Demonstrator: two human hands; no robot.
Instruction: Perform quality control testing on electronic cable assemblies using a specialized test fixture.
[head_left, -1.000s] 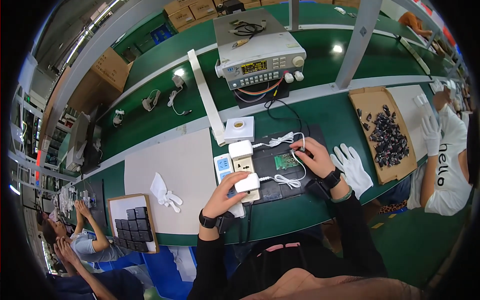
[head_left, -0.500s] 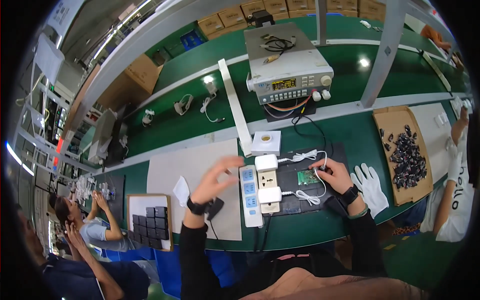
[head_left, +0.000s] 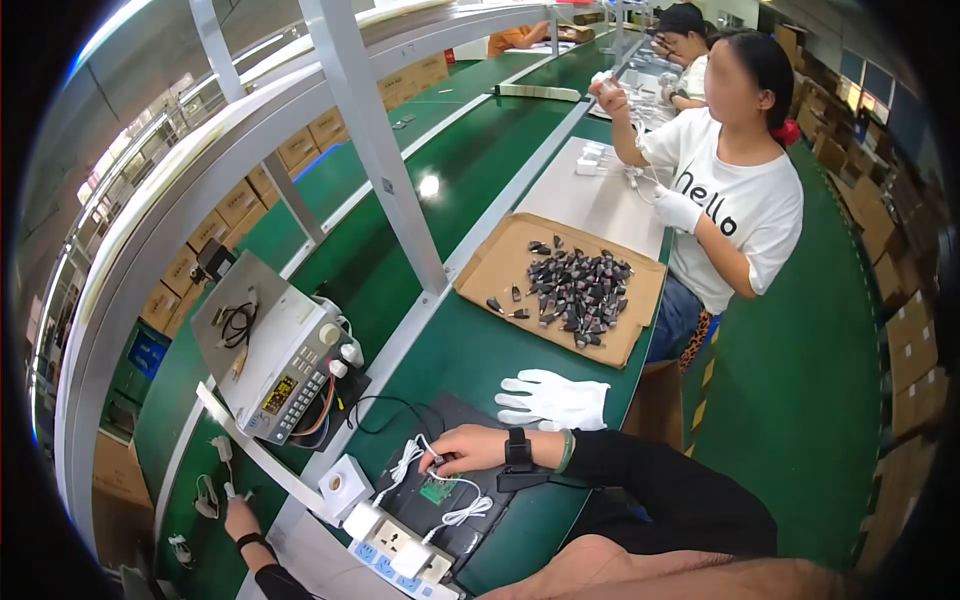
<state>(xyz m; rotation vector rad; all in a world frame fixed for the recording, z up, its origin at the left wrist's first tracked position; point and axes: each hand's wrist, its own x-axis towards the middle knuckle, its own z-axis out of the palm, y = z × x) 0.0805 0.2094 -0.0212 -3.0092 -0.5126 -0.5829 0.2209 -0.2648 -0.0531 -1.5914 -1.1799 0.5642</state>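
Note:
My left hand reaches over the rail at lower left, its fingers closed on the cable of a white charger. My right hand rests at a small green circuit board, fingers pinched around a small plug on a white cable; the fingers partly hide it. The board lies on a black mat. Beside it is a white and blue power strip with a white adapter plugged in and coiled white cables. A white box with a round opening stands close by.
A grey bench instrument with a lit display stands beyond the metal rail. A white glove lies past my right wrist. A cardboard tray holds many black plugs. A co-worker sits beyond it. A metal post rises from the bench.
The view has swung to the right, bringing the co-worker and tray into the middle. My left hand has moved from beside the power strip to the white charger. My right hand stays at the board.

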